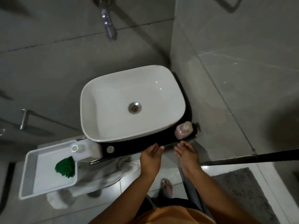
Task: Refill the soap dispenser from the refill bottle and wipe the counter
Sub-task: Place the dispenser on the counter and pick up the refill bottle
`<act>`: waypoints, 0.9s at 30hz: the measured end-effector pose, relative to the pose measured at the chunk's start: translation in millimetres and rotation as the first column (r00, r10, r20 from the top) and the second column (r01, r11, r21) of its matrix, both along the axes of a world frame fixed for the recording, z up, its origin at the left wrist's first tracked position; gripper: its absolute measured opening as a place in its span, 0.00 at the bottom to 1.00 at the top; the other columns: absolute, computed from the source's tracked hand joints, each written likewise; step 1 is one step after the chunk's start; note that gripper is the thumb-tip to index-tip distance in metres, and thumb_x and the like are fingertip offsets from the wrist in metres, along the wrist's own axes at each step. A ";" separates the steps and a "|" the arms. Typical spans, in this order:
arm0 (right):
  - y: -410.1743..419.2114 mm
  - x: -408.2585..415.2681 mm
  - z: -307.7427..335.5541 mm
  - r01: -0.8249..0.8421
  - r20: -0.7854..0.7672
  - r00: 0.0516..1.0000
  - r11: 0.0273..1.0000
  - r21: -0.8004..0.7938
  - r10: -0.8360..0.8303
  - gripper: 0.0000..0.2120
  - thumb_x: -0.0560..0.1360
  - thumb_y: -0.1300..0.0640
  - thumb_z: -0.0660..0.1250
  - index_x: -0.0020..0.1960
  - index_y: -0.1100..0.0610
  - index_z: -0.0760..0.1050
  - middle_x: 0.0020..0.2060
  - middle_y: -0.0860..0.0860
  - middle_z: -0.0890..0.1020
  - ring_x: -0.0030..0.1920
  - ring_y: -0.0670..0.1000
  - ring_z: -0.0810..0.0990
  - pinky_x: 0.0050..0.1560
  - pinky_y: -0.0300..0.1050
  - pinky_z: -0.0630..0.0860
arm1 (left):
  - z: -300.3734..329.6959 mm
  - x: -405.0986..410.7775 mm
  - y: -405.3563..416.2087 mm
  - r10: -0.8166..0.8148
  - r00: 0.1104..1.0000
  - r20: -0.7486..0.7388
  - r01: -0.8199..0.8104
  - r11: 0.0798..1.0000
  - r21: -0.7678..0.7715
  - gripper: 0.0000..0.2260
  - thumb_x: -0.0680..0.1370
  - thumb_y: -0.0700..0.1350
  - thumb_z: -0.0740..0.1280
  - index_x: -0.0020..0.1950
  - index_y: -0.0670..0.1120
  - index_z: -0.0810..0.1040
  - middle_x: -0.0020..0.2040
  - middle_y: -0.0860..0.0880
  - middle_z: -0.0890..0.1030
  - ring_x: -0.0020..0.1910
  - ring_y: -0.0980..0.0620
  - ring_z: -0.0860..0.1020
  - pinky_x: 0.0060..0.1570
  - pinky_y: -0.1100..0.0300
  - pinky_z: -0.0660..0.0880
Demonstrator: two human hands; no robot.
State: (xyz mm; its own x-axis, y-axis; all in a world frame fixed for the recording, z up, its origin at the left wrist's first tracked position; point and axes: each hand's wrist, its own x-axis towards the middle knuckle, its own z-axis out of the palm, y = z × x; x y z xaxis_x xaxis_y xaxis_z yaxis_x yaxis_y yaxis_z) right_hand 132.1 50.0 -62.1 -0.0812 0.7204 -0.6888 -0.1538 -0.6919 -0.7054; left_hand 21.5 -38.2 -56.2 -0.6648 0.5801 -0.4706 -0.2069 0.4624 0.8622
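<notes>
A pink soap dispenser [183, 130] with a pale top stands on the black counter [137, 145] at the front right corner of the white basin [90, 97]. A white refill bottle [85, 150] with its mouth showing sits at the counter's left end. A green cloth [65, 167] lies in a white tray [27, 175] lower left. My left hand [151, 156] hovers at the counter's front edge, fingers apart, holding nothing. My right hand [186, 152] is just below the dispenser, also open and not touching it.
A chrome tap [109, 25] juts from the tiled wall above the basin. A glass partition [226, 94] rises on the right with a dark rail along its bottom edge. A white towel [113, 170] hangs under the counter. A grey mat [242, 191] covers the floor right.
</notes>
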 end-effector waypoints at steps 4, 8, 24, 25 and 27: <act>-35.2 -51.1 -5.4 -0.341 0.148 0.933 0.937 0.077 0.328 0.08 0.78 0.63 0.69 0.56 0.56 0.78 0.46 0.53 0.83 0.42 0.48 0.80 0.45 0.42 0.78 | -6.0 -47.6 -85.1 0.189 0.982 -0.016 -0.190 0.977 -0.100 0.04 0.76 0.38 0.76 0.50 0.42 0.86 0.47 0.50 0.87 0.44 0.66 0.84 0.57 0.57 0.80; -68.0 -118.0 -12.8 -0.628 0.330 0.759 0.766 0.141 0.561 0.12 0.73 0.62 0.75 0.55 0.58 0.78 0.50 0.56 0.84 0.42 0.44 0.80 0.45 0.35 0.75 | -0.9 -103.7 -159.3 0.269 0.958 -0.098 -0.286 0.926 -0.246 0.18 0.74 0.40 0.79 0.61 0.37 0.82 0.58 0.41 0.86 0.59 0.44 0.84 0.65 0.48 0.78; -132.3 -237.0 -24.3 -0.779 0.664 0.513 0.620 0.094 0.544 0.12 0.66 0.50 0.78 0.47 0.51 0.81 0.42 0.51 0.81 0.41 0.52 0.79 0.42 0.40 0.71 | 26.7 -266.4 -181.5 -0.181 0.937 -0.298 0.152 0.981 -0.119 0.36 0.65 0.37 0.83 0.71 0.48 0.75 0.65 0.48 0.82 0.65 0.47 0.80 0.69 0.43 0.75; -132.4 -236.2 -24.5 -0.785 0.674 0.505 0.612 0.098 0.539 0.13 0.66 0.49 0.78 0.47 0.50 0.80 0.43 0.51 0.79 0.41 0.52 0.79 0.43 0.41 0.71 | 25.0 -266.6 -181.0 -0.174 0.943 -0.282 0.150 0.983 -0.105 0.35 0.65 0.37 0.83 0.70 0.48 0.75 0.64 0.49 0.82 0.64 0.48 0.81 0.68 0.44 0.76; -131.6 -233.6 -24.8 -0.792 0.691 0.492 0.602 0.102 0.530 0.14 0.67 0.50 0.78 0.50 0.51 0.80 0.44 0.50 0.78 0.42 0.52 0.77 0.44 0.41 0.71 | 20.6 -266.4 -181.9 -0.155 0.955 -0.254 0.141 0.987 -0.070 0.35 0.66 0.36 0.83 0.70 0.47 0.75 0.63 0.49 0.83 0.64 0.49 0.81 0.68 0.45 0.76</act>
State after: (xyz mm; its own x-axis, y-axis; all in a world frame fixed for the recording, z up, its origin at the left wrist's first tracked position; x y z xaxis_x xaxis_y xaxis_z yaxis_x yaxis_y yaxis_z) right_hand -101.5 -81.5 -87.0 -0.3618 0.8017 -0.4759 0.7274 -0.0765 -0.6819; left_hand -244.9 -220.1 -35.6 -0.6760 0.6608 -0.3262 0.0931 0.5157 0.8517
